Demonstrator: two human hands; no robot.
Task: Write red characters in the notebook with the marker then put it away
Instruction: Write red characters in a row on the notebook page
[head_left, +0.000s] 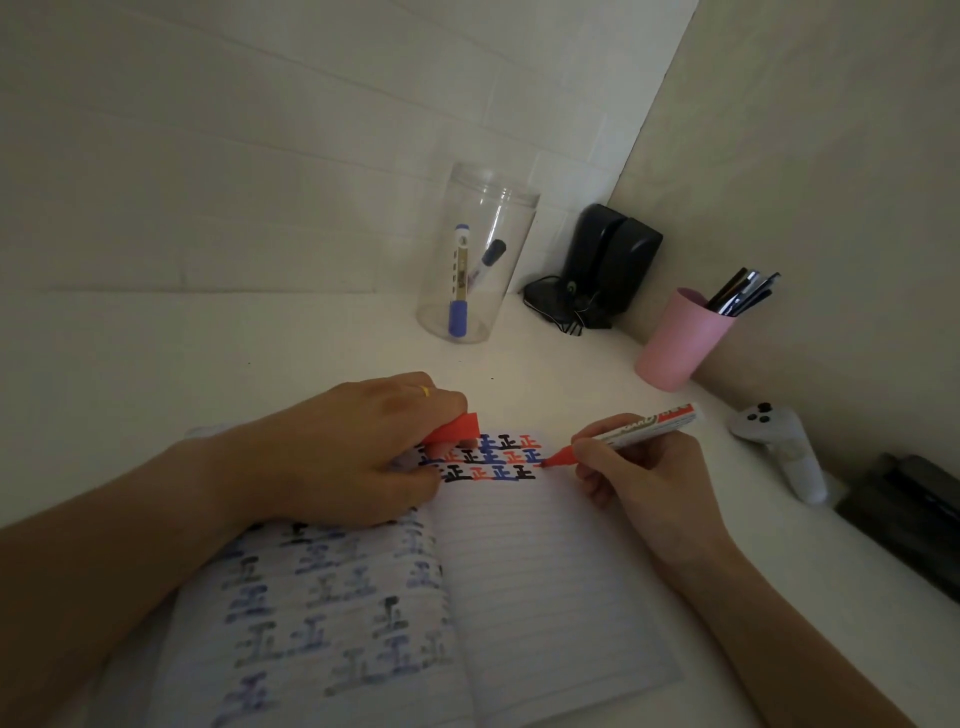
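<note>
Red marker (631, 430) sits in my right hand (641, 470), fingers pinched round the barrel, its tip touching the notebook (545, 561) at the end of the third row of characters. My left hand (358, 457) presses the page, gripping the red cap (454, 427).

Room: dim, low ambient light. Rear wall (234, 130): white, w/ faint horizontal brick-like joints. Right wall (831, 156): plain, beige-grey, meets rear wall at a corner behind the desk. Desk (182, 353): white, smooth top, brightest patch near centre, fading to shadow at edges. Floor, windows, light source: not in view.
</note>
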